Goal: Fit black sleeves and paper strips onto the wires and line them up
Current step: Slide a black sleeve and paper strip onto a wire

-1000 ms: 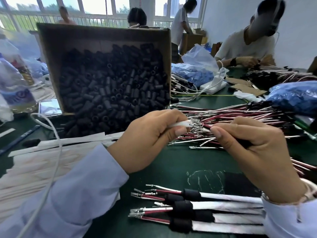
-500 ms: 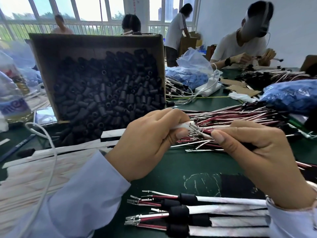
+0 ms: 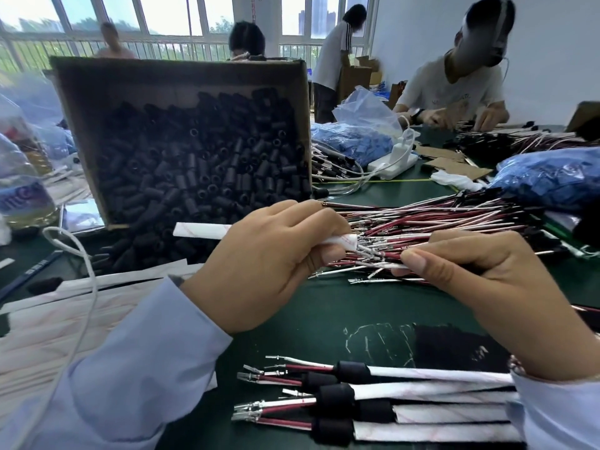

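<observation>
My left hand [image 3: 269,264] grips a white paper strip [image 3: 201,231] rolled into a tube, whose left end sticks out past my knuckles. My right hand [image 3: 480,287] pinches a pair of red and white wires [image 3: 383,259], with their metal tips at the tube's right mouth. Behind lies a heap of loose red and white wires [image 3: 438,222]. A tilted cardboard box [image 3: 181,76] holds many black sleeves [image 3: 201,170]. Near me, several finished wires [image 3: 373,397] with black sleeves and paper strips lie side by side.
Flat paper strips [image 3: 65,319] are stacked at the left under a white cable [image 3: 87,287]. Blue plastic bags [image 3: 552,177] and a white charger [image 3: 396,157] sit at the back right. Other people work across the green table [image 3: 308,319].
The paper tube has slid further onto the wire tips, and its left end now sticks out past my left hand. Both hands stay close together.
</observation>
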`<state>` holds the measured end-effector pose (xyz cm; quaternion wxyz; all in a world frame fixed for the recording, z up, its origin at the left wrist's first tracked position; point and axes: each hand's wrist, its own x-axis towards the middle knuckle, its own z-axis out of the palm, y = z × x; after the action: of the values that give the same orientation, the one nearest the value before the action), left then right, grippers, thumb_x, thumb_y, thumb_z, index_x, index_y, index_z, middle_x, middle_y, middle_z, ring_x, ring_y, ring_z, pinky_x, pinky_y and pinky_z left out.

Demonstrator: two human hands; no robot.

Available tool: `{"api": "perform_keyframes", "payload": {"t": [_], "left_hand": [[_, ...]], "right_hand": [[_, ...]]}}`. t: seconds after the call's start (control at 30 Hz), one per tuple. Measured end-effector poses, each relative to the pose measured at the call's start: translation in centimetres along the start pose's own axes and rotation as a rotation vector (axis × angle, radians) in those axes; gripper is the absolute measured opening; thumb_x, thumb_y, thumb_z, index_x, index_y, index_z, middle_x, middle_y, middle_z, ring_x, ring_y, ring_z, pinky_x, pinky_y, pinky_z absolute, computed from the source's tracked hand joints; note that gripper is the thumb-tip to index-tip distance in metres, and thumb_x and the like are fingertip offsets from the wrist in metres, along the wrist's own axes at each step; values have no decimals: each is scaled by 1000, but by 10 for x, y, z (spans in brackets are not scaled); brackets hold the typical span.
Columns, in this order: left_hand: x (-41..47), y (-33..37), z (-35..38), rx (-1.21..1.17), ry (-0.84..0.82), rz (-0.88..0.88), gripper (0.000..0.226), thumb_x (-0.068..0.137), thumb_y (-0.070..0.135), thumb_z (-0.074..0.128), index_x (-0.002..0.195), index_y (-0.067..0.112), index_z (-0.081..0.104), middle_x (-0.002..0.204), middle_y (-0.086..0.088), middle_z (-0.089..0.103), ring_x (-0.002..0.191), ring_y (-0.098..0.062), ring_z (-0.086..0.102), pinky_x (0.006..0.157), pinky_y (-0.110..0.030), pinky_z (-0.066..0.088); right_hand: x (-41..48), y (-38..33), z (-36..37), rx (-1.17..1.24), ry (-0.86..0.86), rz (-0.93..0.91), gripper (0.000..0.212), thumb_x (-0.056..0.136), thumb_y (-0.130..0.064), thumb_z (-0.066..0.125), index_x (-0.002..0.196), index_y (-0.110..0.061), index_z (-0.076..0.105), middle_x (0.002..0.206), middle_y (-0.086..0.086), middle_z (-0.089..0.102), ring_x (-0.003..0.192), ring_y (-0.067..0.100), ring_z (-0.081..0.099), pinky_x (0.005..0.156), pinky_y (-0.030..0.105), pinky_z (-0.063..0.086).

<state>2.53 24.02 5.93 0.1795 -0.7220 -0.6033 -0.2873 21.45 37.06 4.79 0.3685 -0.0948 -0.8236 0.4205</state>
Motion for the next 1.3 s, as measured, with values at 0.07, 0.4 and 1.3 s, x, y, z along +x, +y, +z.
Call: {"api": "perform_keyframes", "payload": {"t": [0.07, 0.4, 1.3], "left_hand": [[0, 2, 2, -17, -19, -1, 36, 98, 35, 37, 104, 10, 62, 92, 14, 49, 80, -13, 51, 69, -31, 42], [-5, 1, 0, -96, -48, -95, 36, 99, 40, 31, 107, 17, 58, 98, 14, 60, 86, -6, 55, 71, -30, 45], [-7, 17, -7, 156, -121, -151, 39, 99, 46, 23, 99, 22, 53, 85, 16, 59, 75, -10, 57, 56, -30, 45]], "right_hand": [[0, 0, 1, 22, 0, 4, 16, 72, -33, 68, 76, -23, 80, 60, 15, 59, 55, 19, 51, 51, 18, 37], [1, 1, 7, 24, 116, -74, 18, 72, -27, 70, 87, -19, 76, 62, -8, 58, 59, 2, 53, 56, 8, 38], [-2, 0, 10, -211, 115, -216, 16, 78, -21, 73, 94, -20, 75, 68, -1, 61, 59, 11, 55, 54, 11, 36]]}}
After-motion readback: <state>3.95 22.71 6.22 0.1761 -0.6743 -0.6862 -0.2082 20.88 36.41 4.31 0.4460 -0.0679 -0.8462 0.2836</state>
